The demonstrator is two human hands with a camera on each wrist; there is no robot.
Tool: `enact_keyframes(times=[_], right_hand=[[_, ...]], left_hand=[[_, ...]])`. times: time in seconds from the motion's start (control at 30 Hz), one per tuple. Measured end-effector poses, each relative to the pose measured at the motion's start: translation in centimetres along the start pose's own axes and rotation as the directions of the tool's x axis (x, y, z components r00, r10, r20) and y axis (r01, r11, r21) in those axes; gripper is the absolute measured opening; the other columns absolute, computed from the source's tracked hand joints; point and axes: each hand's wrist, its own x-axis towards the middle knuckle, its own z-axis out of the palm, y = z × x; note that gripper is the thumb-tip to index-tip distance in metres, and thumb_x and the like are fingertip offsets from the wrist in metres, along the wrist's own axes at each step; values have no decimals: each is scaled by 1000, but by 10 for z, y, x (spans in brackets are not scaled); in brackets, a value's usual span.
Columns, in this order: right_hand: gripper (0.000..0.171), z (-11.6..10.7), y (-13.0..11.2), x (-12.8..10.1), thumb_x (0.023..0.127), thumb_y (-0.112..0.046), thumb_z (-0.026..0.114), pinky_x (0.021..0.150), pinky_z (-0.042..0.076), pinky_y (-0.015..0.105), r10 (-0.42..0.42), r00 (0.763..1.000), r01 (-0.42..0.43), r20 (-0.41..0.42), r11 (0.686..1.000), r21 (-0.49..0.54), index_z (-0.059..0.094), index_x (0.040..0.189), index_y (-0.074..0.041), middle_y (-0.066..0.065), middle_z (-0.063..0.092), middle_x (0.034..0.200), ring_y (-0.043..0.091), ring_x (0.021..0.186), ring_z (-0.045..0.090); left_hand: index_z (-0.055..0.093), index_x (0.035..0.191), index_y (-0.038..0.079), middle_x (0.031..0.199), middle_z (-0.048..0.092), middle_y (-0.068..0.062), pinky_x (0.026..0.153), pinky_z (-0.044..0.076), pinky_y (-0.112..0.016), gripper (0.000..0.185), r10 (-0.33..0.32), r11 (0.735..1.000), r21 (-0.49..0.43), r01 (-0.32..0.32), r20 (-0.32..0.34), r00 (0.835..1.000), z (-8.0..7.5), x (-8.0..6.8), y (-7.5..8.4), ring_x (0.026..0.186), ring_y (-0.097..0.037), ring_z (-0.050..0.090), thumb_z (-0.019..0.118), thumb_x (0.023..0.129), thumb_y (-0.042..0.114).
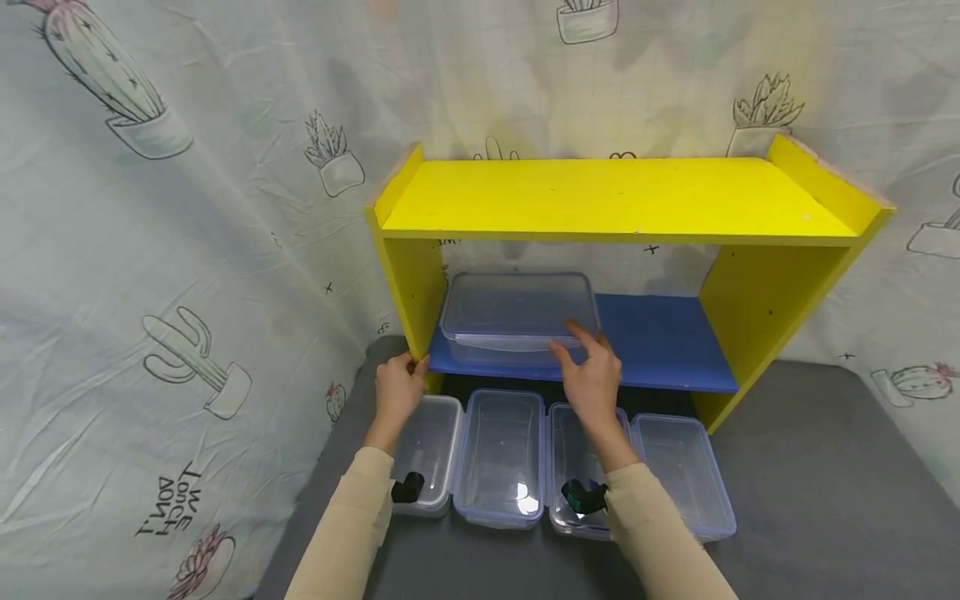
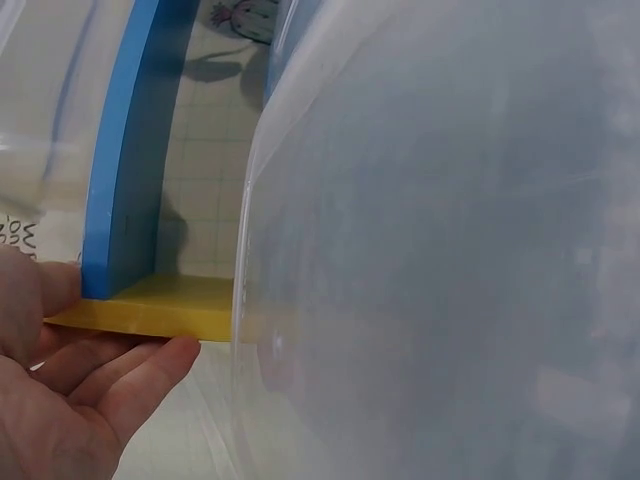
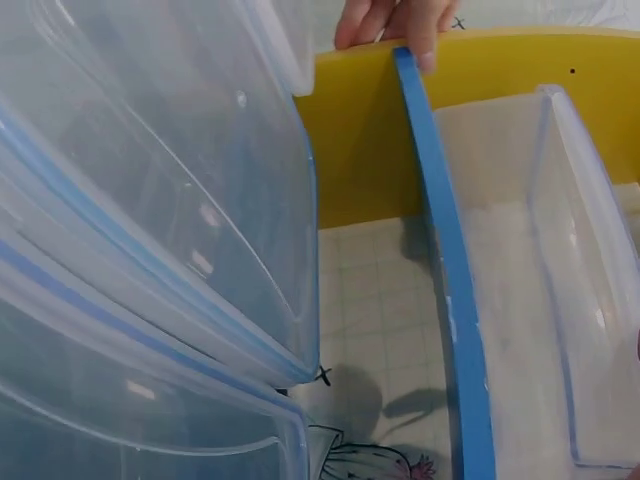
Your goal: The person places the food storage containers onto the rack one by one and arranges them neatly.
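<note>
A clear lidded plastic container [image 1: 517, 304] sits on the blue shelf board [image 1: 660, 342] at the left of a yellow shelf unit [image 1: 615, 196]. My left hand [image 1: 399, 390] grips the front edge of the unit's left side panel [image 2: 150, 318], thumb on the inner side beside the blue board and fingers on the outside. At the container's front right corner is my right hand [image 1: 592, 379], its fingers spread and loosely bent. The right wrist view shows the container [image 3: 560, 280] against the blue board and my left hand [image 3: 395, 20] on the panel.
Several more clear containers [image 1: 500, 458] stand in a row on the dark grey tabletop [image 1: 795, 467], partly under the unit. Behind and to the left hangs a cactus-print cloth [image 1: 225, 250]. A dark camera [image 1: 583, 497] is strapped at my right wrist.
</note>
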Motion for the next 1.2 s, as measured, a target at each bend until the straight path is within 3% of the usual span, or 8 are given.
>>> enact_keyframes(times=[0.2,0.37,0.57,0.8,1.2], right_hand=[[44,6,-5,0,86,-32,74,86,47,62,-8,998,10,61,1000,-19,65,128,-23,25,63,115,50,109,59],[43,11,-9,-1,87,-33,73,86,46,64,-22,998,24,59,999,-28,64,128,-24,27,62,122,50,111,59],[44,18,-11,-2,87,-31,73,86,47,61,-38,998,39,51,999,-19,64,129,-23,27,63,118,48,103,62],[43,22,-15,-2,87,-30,73,98,40,66,4,999,-5,38,1000,9,64,129,-25,34,51,136,50,123,52],[43,31,-19,-2,89,-30,72,91,43,66,4,1000,-4,2,1000,6,63,130,-23,31,55,133,48,111,60]], left_hand=[[72,80,4,69,70,-10,58,46,-37,26,-7,1000,-1,7,-5,1000,-1,0,2,58,-25,59,66,92,26],[72,81,3,70,71,-11,58,48,-39,25,-2,1000,-4,2,-16,1000,-1,-1,2,58,-25,60,67,92,25],[72,83,3,72,71,-11,57,48,-38,25,-7,1000,-7,7,-9,1000,0,-1,1,59,-25,61,66,92,24],[72,82,4,71,71,-10,57,48,-36,26,-8,1000,-4,8,-10,1000,3,0,0,59,-24,61,66,93,26],[71,79,2,69,71,-12,56,48,-36,28,11,1000,-5,-11,-15,1000,4,0,0,57,-24,61,66,92,26]])
